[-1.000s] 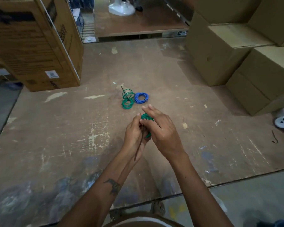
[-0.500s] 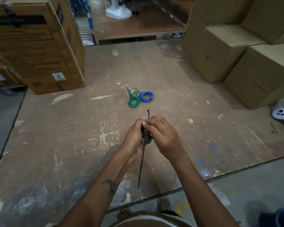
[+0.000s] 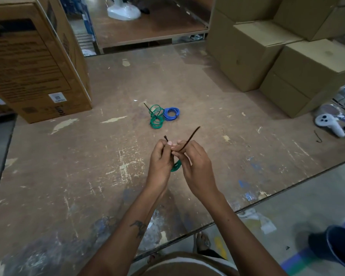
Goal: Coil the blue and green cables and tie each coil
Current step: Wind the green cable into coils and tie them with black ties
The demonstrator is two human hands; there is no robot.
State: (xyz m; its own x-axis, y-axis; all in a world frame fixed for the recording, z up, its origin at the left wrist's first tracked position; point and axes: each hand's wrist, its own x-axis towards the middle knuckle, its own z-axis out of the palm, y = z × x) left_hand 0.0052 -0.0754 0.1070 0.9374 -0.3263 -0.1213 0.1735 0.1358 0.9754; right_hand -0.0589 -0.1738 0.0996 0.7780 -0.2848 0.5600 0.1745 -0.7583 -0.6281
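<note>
Head view: my left hand [image 3: 159,158] and my right hand [image 3: 195,166] are raised together above the worn brown wooden desk [image 3: 88,166], fingertips nearly touching. My left hand is curled around a small coil of green cable [image 3: 176,166], of which only a short arc shows between my two palms, and it also pinches the head end of a thin black plastic cable tie [image 3: 191,136], whose square head sticks up just above my left fingers. My right hand pinches the tail of the same tie, which curves up and away to the right. Farther out on the desk lie a loose green cable coil with a black tie through it [image 3: 156,116] and, touching it on its right, a neat blue cable coil [image 3: 171,114]. A large printed cardboard box [image 3: 34,62] stands on the left, plain cardboard boxes [image 3: 267,52] are stacked on the right, and a white handheld controller [image 3: 329,123] lies at the right edge.
</note>
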